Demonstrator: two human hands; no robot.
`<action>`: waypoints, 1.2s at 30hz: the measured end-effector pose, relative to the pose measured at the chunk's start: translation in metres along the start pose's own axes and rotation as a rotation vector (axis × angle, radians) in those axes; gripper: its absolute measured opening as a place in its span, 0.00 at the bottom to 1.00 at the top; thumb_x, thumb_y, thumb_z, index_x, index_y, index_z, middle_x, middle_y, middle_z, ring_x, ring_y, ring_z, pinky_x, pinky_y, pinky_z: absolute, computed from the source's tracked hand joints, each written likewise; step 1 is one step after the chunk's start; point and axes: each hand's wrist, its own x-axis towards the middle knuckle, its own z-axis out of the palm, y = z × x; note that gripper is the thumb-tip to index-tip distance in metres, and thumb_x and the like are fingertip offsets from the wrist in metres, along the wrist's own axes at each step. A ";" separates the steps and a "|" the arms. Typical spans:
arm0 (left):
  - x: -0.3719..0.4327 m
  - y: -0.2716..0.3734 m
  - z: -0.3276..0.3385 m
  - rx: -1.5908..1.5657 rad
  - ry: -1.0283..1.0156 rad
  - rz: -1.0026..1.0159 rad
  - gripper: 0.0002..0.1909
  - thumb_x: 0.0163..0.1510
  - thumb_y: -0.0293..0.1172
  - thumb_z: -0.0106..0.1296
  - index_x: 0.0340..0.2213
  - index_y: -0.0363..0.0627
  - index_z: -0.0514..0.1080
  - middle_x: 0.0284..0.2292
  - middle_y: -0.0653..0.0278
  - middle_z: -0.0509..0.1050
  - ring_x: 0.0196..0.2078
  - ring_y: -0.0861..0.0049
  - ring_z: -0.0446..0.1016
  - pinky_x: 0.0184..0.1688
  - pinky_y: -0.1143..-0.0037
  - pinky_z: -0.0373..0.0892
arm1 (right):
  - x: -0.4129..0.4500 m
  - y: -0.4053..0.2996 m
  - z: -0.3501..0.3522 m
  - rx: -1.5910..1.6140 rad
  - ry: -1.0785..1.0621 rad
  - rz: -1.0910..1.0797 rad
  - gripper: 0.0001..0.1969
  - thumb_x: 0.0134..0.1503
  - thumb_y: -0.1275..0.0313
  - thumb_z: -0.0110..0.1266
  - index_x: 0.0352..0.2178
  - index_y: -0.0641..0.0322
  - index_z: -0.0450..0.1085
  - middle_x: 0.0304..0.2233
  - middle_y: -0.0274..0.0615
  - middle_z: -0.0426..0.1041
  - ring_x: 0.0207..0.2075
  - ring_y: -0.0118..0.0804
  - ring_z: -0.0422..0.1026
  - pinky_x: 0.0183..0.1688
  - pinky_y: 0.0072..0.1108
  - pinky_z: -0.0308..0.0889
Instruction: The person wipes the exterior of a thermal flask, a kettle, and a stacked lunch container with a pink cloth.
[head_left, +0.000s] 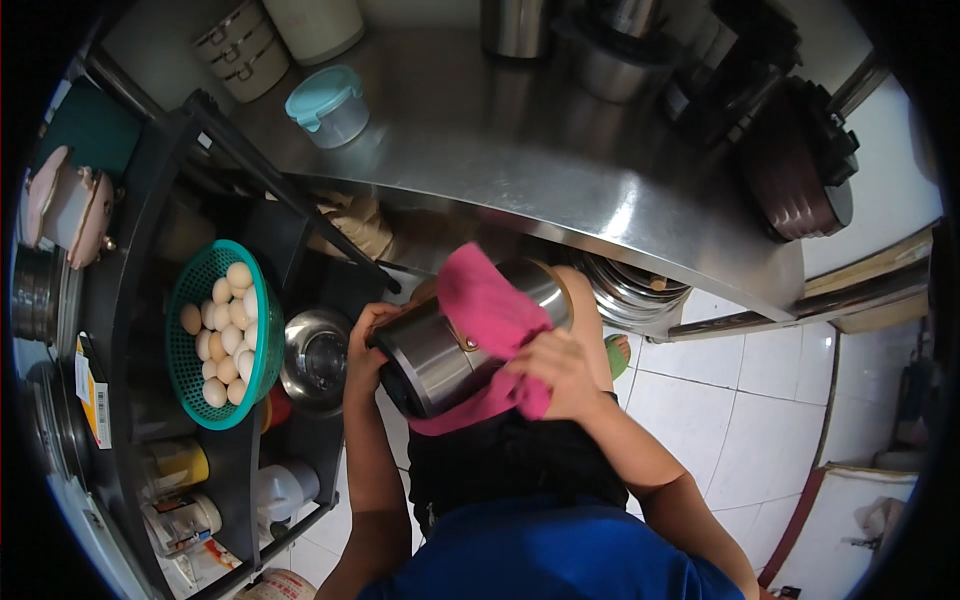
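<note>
A brushed stainless steel cylindrical container (448, 362) with a dark end lies tilted across my lap. My left hand (369, 349) grips its dark end at the left. In my right hand (553, 369) is a bunched pink cloth (480, 300), pressed against the container's side; one part of it stands up over the metal and another hangs along the lower edge. The fingers of my right hand look slightly blurred. What lies under the container is hidden.
A steel counter (465, 157) runs ahead, bearing a blue-lidded container (328, 105) and a dark ribbed pot (795, 172). On the black shelf rack (142, 217) at left sit a green basket (274, 337) of eggs and a steel bowl (315, 360). Stacked steel trays (622, 289) lie under the counter.
</note>
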 end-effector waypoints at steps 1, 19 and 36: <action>0.003 0.001 0.001 -0.008 -0.011 0.026 0.54 0.32 0.71 0.65 0.47 0.36 0.63 0.52 0.49 0.72 0.54 0.69 0.71 0.57 0.73 0.64 | -0.003 0.012 -0.005 -0.091 0.109 0.071 0.11 0.40 0.76 0.54 0.29 0.60 0.75 0.30 0.39 0.78 0.35 0.43 0.76 0.45 0.27 0.68; -0.120 -0.025 0.008 -0.534 0.294 0.044 0.42 0.55 0.56 0.48 0.63 0.43 0.55 0.62 0.48 0.58 0.64 0.54 0.58 0.65 0.58 0.53 | -0.033 0.067 -0.019 0.331 0.167 0.750 0.26 0.56 0.47 0.56 0.33 0.65 0.77 0.33 0.53 0.76 0.37 0.54 0.74 0.41 0.33 0.68; 0.133 0.285 0.144 -0.211 -0.238 -0.051 0.22 0.56 0.27 0.54 0.51 0.30 0.68 0.45 0.55 0.76 0.45 0.71 0.76 0.52 0.74 0.71 | 0.030 0.016 -0.081 1.319 0.902 0.604 0.18 0.60 0.64 0.59 0.44 0.69 0.69 0.41 0.43 0.74 0.41 0.33 0.73 0.45 0.26 0.70</action>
